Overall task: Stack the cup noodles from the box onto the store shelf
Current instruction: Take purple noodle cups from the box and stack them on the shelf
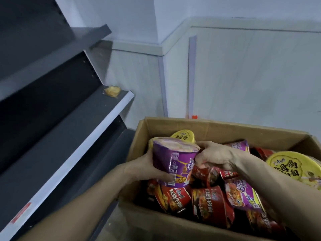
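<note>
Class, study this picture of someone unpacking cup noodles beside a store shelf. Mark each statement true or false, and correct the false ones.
1. The left hand holds a purple cup. True.
2. The cardboard box is empty. False: it holds many cups.
3. The right hand rests on the shelf. False: it is at the purple cup's other side, above the box.
4. A small yellowish item lies on the shelf. True.
5. Cup noodles are stacked on the shelf. False: none show on it.
</note>
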A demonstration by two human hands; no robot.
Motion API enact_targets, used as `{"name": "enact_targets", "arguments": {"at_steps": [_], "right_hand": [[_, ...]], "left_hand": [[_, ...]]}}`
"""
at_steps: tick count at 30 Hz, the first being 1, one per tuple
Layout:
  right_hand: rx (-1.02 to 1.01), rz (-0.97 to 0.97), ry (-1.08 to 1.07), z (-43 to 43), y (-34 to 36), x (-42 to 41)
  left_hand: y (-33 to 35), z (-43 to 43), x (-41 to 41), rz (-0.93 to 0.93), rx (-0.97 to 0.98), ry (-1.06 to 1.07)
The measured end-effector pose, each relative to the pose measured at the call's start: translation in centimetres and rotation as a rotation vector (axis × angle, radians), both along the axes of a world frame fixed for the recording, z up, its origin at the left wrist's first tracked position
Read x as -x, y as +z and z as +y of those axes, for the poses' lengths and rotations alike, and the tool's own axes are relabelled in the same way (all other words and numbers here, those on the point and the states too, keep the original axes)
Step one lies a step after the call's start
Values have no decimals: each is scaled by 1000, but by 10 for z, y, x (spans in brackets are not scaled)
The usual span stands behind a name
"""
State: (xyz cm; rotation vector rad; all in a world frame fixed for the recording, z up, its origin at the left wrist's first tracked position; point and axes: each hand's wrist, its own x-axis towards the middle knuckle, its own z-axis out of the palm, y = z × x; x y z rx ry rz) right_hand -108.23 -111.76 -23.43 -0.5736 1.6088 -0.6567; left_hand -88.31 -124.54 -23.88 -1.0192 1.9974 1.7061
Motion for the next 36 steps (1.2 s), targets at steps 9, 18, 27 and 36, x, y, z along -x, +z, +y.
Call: {"name": "enact_targets", "arguments": {"at_steps": [9,18,27,36], "right_hand": [[300,7,-17,-54,61,-52],[513,49,125,-113,127,-138],[645,61,293,-160,191,-239],[698,49,397,-193,235,-345]], "left_hand": [[33,-20,-58,264,276,219],[99,-53,-150,286,474,405],[172,-67,-257,313,589,564],[212,-78,-362,333,674,691]]}}
